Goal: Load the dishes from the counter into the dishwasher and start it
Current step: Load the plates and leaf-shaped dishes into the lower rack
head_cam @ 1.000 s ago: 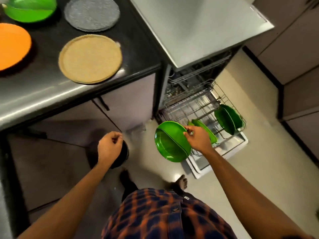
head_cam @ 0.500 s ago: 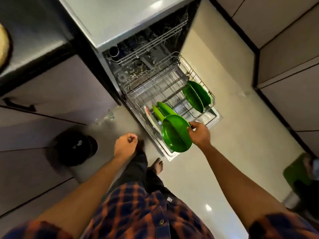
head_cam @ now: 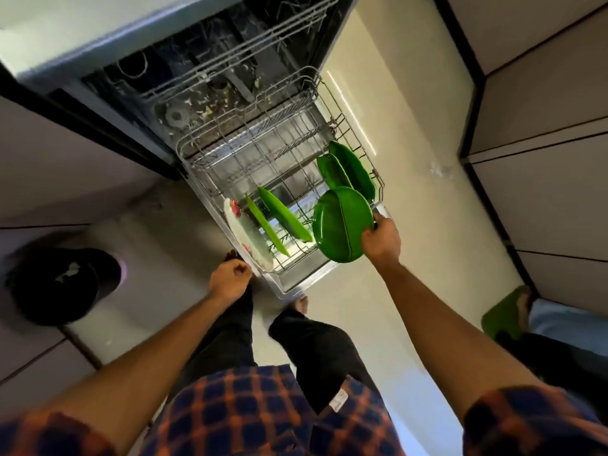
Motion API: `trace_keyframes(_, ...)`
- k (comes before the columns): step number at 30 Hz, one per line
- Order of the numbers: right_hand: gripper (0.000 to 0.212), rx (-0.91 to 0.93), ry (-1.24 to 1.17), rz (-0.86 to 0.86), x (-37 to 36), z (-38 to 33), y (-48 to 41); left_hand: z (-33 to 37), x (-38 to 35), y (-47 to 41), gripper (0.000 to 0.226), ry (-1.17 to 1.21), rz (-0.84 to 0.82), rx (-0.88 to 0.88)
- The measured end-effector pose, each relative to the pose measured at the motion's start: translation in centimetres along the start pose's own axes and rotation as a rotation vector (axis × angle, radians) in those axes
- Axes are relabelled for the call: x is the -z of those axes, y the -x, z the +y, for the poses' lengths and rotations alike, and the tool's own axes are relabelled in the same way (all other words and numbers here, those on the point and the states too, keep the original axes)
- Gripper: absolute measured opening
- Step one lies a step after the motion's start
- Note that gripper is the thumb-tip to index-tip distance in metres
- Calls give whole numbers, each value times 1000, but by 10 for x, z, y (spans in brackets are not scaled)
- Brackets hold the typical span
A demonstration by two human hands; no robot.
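Shifted right across the pulled-out lower rack (head_cam: 230,159), the green plate (head_cam: 340,225) hangs on edge over its near right corner, pinched at the rim by the right hand (head_cam: 381,240). The left hand (head_cam: 228,279) is fisted and holds nothing. Other green plates (head_cam: 353,169) and a white plate (head_cam: 250,235) stand racked, with open slots between. A black bin (head_cam: 56,284) sits to the left on the pale floor (head_cam: 411,126).

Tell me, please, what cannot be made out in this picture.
All in the head view:
Counter: outside the frame, so any dishes left there are unseen.
Slot of the lower rack under the held green plate: hidden by that plate.
Fingertips of the right hand: behind the plate's rim.
Dishwasher interior: dark and blurred.
White plate: its red marks are too blurred to read.
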State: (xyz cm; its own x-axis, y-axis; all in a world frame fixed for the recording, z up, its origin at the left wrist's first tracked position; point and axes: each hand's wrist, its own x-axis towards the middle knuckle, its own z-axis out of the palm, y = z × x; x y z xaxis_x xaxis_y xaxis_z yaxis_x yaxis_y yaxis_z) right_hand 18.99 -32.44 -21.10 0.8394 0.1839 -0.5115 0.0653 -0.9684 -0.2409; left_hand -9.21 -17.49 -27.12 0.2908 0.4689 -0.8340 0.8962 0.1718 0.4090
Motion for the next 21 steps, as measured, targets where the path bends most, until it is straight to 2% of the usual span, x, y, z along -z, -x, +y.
trace_keyframes(5, 39, 98, 132, 21, 5, 6, -57, 35, -47, -4, 15, -8, -68, -88)
trace_keyframes(8, 37, 233, 195, 13, 3, 8, -100, 50, -89, -18, 11, 20, -102, -103)
trace_keyframes(12, 33, 435, 273, -3, -4, 9, -156, 72, -146, -45, 25, 7, -72, -84)
trace_keyframes(14, 33, 528, 279, 10, -10, 9, -176, 79, -168, -59, 29, -56, -77, -80)
trace_keyframes(17, 24, 634, 306, 28, -22, 8, -204, 93, -200, -84, 46, -161, -110, -145)
trace_keyframes(21, 21, 756, 321, 27, -37, 11, -221, 101, -226, -110, 34, -319, -43, -206)
